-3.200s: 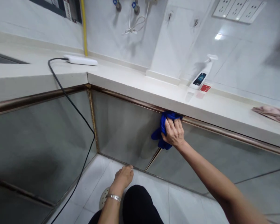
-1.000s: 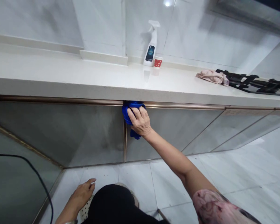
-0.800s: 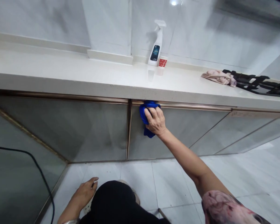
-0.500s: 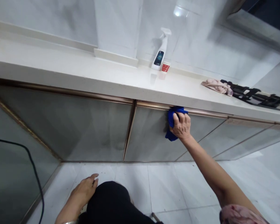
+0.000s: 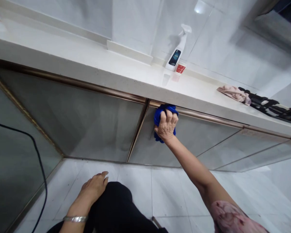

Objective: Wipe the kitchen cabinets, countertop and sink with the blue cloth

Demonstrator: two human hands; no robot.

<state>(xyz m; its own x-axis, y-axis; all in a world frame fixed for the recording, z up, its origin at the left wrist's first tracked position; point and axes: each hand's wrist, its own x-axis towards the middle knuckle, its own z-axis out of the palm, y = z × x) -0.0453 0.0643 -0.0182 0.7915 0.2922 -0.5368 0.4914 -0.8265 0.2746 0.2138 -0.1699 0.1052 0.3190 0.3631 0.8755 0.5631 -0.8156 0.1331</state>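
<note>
My right hand (image 5: 167, 125) is closed on a bunched blue cloth (image 5: 158, 116). It presses the cloth against the top of a grey cabinet door (image 5: 191, 139), at the bronze-coloured rail (image 5: 215, 121) under the counter edge. Part of the cloth spreads past my fingers on both sides. My left hand (image 5: 94, 187) rests on my dark-clothed knee (image 5: 118, 197), holding nothing, its fingers loosely extended. A bracelet circles that wrist.
On the white counter (image 5: 87, 58) stand a white spray bottle (image 5: 177, 53) and a small red-and-white item (image 5: 180, 68). A pinkish cloth (image 5: 235, 94) lies beside a black rack-like object (image 5: 274, 105). A dark cable (image 5: 36, 152) hangs at left, above the tiled floor (image 5: 167, 191).
My right hand has slid the blue cloth left along the rail, close to the gap between two doors. The view has shifted slightly; my left hand stays on the knee.
</note>
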